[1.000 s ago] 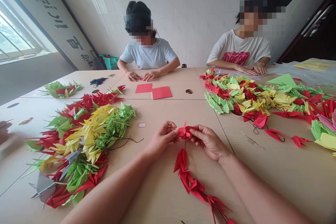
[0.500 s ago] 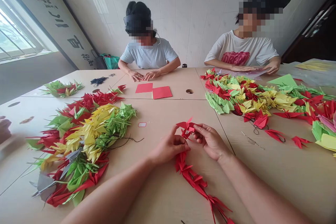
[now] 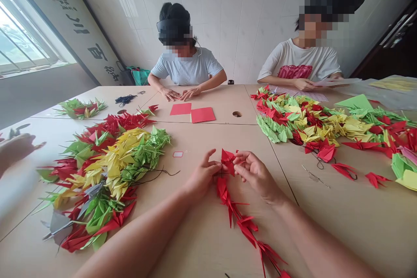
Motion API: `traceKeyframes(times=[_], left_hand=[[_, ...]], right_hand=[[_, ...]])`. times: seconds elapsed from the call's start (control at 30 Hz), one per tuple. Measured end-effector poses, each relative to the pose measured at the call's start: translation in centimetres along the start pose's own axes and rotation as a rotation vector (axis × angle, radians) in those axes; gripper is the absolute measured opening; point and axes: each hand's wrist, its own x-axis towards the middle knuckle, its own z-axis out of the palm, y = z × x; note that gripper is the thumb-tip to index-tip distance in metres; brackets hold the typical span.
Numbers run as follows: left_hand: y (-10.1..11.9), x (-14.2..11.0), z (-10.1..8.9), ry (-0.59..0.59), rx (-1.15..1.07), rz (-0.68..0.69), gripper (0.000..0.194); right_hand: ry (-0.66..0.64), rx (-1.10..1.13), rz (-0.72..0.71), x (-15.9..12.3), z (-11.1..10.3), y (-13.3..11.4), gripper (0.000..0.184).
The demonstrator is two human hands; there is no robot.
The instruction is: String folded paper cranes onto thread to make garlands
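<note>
A tiled wall [image 3: 241,21] closes off the room behind the pale worktop [image 3: 192,137], where two people sit along the far edge, one in light blue [image 3: 188,69], one in white [image 3: 286,58]. My left hand [image 3: 202,178] pinches a red paper crane [image 3: 228,161] near the worktop's middle, index finger lifted; my right hand [image 3: 259,173] is half curled at its other side, and I cannot tell whether it grips. A string of red cranes [image 3: 246,226] trails from there toward the near edge. A bright crane pile [image 3: 114,160] crowds the left side, another pile [image 3: 325,121] the far right corner. Red paper squares [image 3: 203,114] lie toward the far edge, and someone else's blurred hand [image 3: 19,150] reaches over the left edge.
</note>
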Motion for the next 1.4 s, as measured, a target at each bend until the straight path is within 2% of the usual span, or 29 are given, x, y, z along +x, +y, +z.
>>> traceKeyframes(times=[0.07,0.17,0.23,0.4,0.7,0.8,0.9,1.0,1.1,1.2,1.4], left_hand=[[0.2,0.0,0.2,0.030,-0.038,-0.019,0.065],[0.5,0.0,0.4,0.057,-0.075,-0.041,0.064],[0.6,0.0,0.5,0.053,-0.092,-0.047,0.064],[0.6,-0.2,0.4,0.000,-0.138,-0.077,0.070],[0.6,-0.3,0.5,-0.062,-0.178,-0.113,0.073],[0.8,-0.4,0.5,-0.064,-0.146,-0.127,0.068],[1.0,-0.5,0.5,-0.078,-0.102,-0.133,0.053],[1.0,-0.6,0.4,-0.143,-0.077,-0.107,0.041],[0.9,-0.5,0.5,-0.168,-0.045,-0.067,0.035],[0.7,-0.4,0.6,-0.169,-0.003,-0.024,0.033],[0.4,-0.5,0.6,-0.201,0.056,0.029,0.035]], right_hand=[[-0.130,-0.150,-0.079,-0.4,0.1,-0.3,0.017],[-0.292,-0.329,-0.162,-0.9,0.3,-0.6,0.026],[-0.349,-0.402,-0.217,-1.0,0.5,-0.6,0.031],[-0.372,-0.530,-0.335,-1.1,1.0,0.2,0.035],[-0.435,-0.748,-0.374,-1.2,1.2,-0.1,0.041],[-0.388,-0.701,-0.349,-1.1,1.1,-0.1,0.039],[-0.246,-0.587,-0.284,-0.9,0.9,0.1,0.036],[-0.152,-0.425,-0.183,-0.5,0.7,0.4,0.030],[-0.120,-0.311,-0.097,-0.1,0.6,0.8,0.027],[-0.093,-0.271,-0.084,0.1,0.5,1.1,0.025],[-0.080,-0.319,-0.075,0.0,0.6,1.1,0.024]])
